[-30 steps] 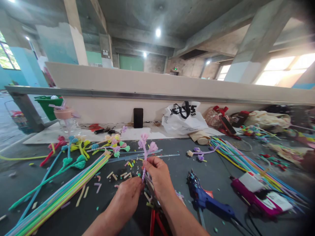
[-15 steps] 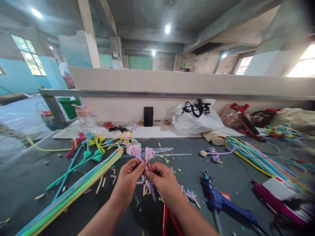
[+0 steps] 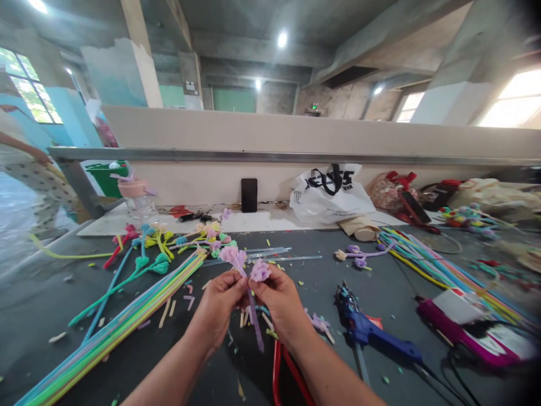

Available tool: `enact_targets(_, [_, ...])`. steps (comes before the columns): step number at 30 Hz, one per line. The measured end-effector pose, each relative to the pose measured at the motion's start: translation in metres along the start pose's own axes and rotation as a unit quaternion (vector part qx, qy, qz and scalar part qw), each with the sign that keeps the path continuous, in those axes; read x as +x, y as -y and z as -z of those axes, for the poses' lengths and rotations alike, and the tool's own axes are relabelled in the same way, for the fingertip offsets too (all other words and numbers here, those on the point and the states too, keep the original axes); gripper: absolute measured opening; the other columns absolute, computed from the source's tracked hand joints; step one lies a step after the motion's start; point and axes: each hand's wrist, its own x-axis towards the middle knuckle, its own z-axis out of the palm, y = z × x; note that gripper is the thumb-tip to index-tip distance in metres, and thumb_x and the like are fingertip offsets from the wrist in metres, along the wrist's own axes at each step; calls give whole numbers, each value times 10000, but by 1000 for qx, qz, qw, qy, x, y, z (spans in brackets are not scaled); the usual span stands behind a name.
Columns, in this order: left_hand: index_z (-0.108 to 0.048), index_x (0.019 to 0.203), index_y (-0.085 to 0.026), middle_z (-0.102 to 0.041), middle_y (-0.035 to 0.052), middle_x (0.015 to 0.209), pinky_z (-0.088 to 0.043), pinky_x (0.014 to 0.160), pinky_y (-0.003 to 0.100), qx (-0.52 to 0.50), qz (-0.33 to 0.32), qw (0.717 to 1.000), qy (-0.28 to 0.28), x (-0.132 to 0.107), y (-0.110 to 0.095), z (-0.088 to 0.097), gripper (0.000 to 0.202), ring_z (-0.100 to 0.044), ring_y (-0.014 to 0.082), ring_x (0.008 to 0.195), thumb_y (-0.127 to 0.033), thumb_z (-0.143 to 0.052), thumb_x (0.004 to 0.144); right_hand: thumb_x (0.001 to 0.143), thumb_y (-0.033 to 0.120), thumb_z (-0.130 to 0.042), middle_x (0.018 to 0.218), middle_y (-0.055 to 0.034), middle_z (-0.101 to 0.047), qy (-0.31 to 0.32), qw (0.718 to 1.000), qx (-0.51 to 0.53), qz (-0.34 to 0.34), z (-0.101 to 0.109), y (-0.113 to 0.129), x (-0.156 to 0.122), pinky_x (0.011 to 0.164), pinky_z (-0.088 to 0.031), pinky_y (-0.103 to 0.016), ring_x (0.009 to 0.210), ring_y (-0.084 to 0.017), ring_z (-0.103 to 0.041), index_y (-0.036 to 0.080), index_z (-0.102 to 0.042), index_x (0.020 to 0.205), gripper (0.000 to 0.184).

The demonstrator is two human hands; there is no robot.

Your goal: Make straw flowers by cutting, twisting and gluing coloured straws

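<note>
A pink and purple pipe-cleaner flower [image 3: 258,272] is held upright just above the tabletop [image 3: 304,282], in front of the person. Its stem hangs down between the two hands. The left hand [image 3: 220,304] is closed, pinching the stem just under the flower heads. The right hand [image 3: 281,301] is closed on it from the other side, fingertips almost meeting the left. Below the wrists lie short cut bits [image 3: 169,307] and a red-handled tool [image 3: 281,366]. A blue glue gun [image 3: 363,330] lies just to the right. To the left a bundle of long pipe cleaners [image 3: 127,321] runs slantwise, with finished flowers [image 3: 186,239] beyond it. A white bag [image 3: 329,194] and a black phone [image 3: 249,195] stand at the back wall.
</note>
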Motion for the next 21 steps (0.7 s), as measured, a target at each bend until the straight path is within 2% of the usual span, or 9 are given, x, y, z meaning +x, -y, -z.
enact_targets(5, [-555, 632, -118, -528, -34, 506, -331, 441, 171, -33, 19, 999, -39, -1, 0, -3, 194, -420, 47, 432, -277, -660, 670, 629, 245, -701, 546, 57, -480, -10, 1000, -21, 9, 4, -10, 3, 476, -337, -195, 496, -70, -396, 159, -548, 612, 176])
enact_targets(8, [-540, 625, -122, -519, -41, 482, -341, 431, 167, -13, 12, 998, -66, -1, 0, -5, 216, -430, 50, 423, -300, -654, 669, 641, 264, -695, 549, 48, -506, -1, 1000, 20, -9, 2, -13, 3, 492, -370, -211, 495, -81, -428, 156, -555, 620, 177])
enact_targets(13, [-544, 640, -133, -518, -56, 482, -360, 427, 169, 71, -25, 991, -113, 0, -1, -6, 215, -450, 60, 425, -317, -656, 655, 637, 263, -714, 630, 26, -584, 44, 982, 160, -87, -4, -9, -1, 525, -405, -229, 527, -100, -509, 177, -598, 772, 198])
enact_targets(16, [-566, 634, -133, -553, -39, 538, -395, 462, 177, 78, -44, 989, -121, -1, -2, -8, 192, -498, 82, 499, -297, -665, 642, 601, 249, -749, 734, 5, -625, 58, 970, 189, -145, -5, -4, -4, 551, -415, -222, 610, -112, -554, 190, -613, 834, 277])
enact_targets(18, [-585, 636, -131, -576, -25, 568, -420, 492, 188, 62, -46, 990, -117, -3, -2, -11, 176, -521, 96, 544, -291, -658, 653, 577, 223, -765, 712, 14, -616, 56, 963, 200, -170, -5, -2, -4, 514, -400, -198, 599, -100, -545, 188, -619, 825, 290])
enact_targets(21, [-614, 677, -127, -601, -14, 608, -418, 482, 182, 3, -38, 991, -126, -5, -2, -15, 164, -516, 87, 537, -280, -669, 651, 598, 201, -752, 679, 24, -586, 51, 960, 217, -168, -1, -2, -2, 408, -304, -144, 532, -62, -478, 172, -622, 793, 236])
